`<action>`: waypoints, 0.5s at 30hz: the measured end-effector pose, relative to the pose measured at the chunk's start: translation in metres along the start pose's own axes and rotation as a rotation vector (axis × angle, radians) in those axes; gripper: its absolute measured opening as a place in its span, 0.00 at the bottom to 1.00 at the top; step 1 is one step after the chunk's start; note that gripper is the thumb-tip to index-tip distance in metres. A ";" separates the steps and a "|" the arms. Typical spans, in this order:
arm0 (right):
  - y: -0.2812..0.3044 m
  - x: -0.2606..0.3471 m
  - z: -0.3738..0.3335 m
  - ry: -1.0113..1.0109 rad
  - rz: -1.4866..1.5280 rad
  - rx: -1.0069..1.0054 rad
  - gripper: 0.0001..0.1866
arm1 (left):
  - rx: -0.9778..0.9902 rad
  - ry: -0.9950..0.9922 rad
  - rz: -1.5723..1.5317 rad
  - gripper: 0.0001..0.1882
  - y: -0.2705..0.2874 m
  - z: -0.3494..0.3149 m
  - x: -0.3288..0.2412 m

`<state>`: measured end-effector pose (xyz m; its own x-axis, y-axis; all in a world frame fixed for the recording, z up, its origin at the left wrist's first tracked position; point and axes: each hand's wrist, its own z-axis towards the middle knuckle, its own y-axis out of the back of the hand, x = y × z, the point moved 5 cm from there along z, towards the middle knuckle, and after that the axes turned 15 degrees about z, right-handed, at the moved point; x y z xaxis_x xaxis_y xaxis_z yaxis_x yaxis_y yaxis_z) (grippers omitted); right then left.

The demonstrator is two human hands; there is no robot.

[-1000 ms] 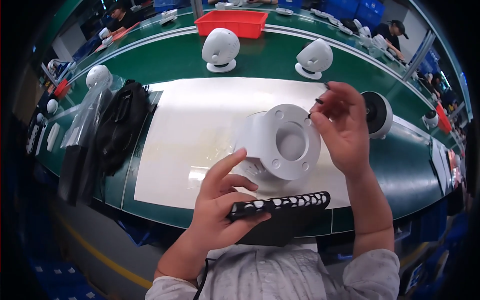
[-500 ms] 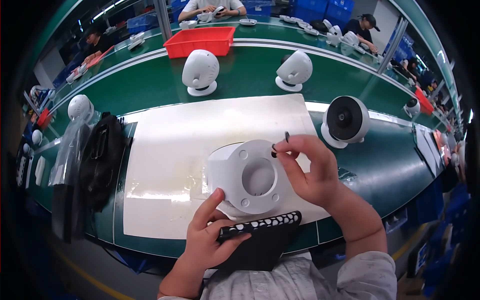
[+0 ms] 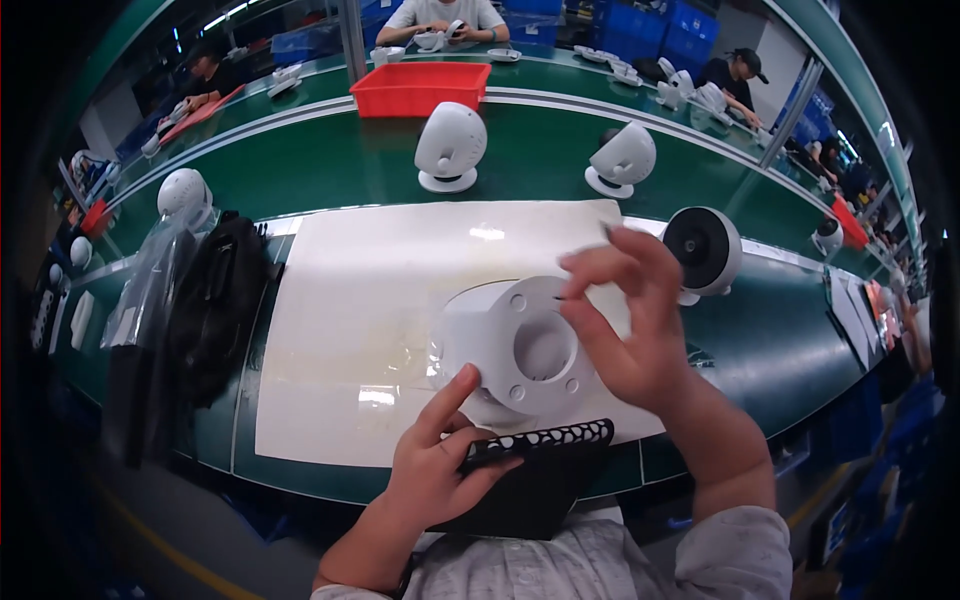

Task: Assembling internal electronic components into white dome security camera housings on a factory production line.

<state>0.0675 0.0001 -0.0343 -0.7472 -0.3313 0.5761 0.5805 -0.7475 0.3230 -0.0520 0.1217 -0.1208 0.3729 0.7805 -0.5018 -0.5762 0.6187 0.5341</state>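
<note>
A white camera housing lies on the pale work sheet with its round base facing up. The base has a wide central recess and several small circular recesses around its ring. My left hand grips a black sheet, whose curled-over edge shows rows of white ovals; the index finger rests against the housing. Right of the base, my right hand is raised with curled fingers, slightly blurred. A tiny dark pad shows at the thumb tip, and another dark bit at a higher fingertip.
White cameras stand at the back, back right and right. A red bin sits beyond them. At left lie a black pouch and a clear plastic bag. Other people work across the bench.
My right hand has lifted slightly off the base's edge, and its thumb and index finger have parted a little. The view has shifted, moving the whole bench rightward in the picture.
</note>
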 end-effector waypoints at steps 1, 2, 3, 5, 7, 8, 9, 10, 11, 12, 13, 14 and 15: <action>-0.005 -0.007 0.007 -0.110 0.066 0.044 0.29 | 0.002 0.012 -0.014 0.14 0.001 0.000 0.000; -0.011 -0.014 0.013 -0.217 0.134 0.090 0.29 | -0.002 0.018 -0.008 0.14 0.002 0.001 0.000; -0.018 -0.020 0.016 -0.363 0.293 0.075 0.27 | 0.010 0.027 -0.026 0.14 0.003 0.001 0.000; -0.017 -0.018 0.016 -0.403 0.268 0.068 0.26 | 0.015 0.047 -0.044 0.14 0.002 0.002 0.001; -0.016 -0.019 0.012 -0.497 0.236 0.027 0.25 | -0.010 0.013 -0.095 0.13 0.001 0.002 0.000; -0.017 -0.019 0.009 -0.504 0.237 0.033 0.25 | -0.012 0.022 -0.097 0.13 0.002 0.002 0.000; -0.016 -0.010 0.010 -0.270 -0.058 0.091 0.25 | 0.022 0.043 -0.083 0.13 0.003 0.002 -0.001; -0.020 -0.001 0.010 -0.029 -0.348 0.147 0.25 | 0.057 0.064 -0.070 0.13 0.002 0.002 -0.001; -0.023 0.002 0.008 0.056 -0.431 0.133 0.25 | 0.055 0.071 -0.073 0.13 0.002 0.003 0.000; -0.024 0.001 0.007 0.052 -0.429 0.140 0.25 | 0.041 0.054 -0.082 0.12 0.003 0.003 -0.001; -0.022 0.002 0.007 0.107 -0.449 0.137 0.25 | 0.027 0.037 -0.091 0.12 0.004 0.004 -0.002; -0.021 0.005 0.006 0.163 -0.469 0.135 0.25 | 0.026 0.045 -0.095 0.12 0.006 0.004 -0.003; -0.021 0.007 0.004 0.158 -0.468 0.142 0.25 | 0.071 0.079 -0.095 0.12 0.006 0.004 -0.003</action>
<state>0.0515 0.0160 -0.0340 -0.9709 -0.0715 0.2286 0.2025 -0.7547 0.6241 -0.0536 0.1233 -0.1131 0.3632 0.7106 -0.6027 -0.4874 0.6962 0.5271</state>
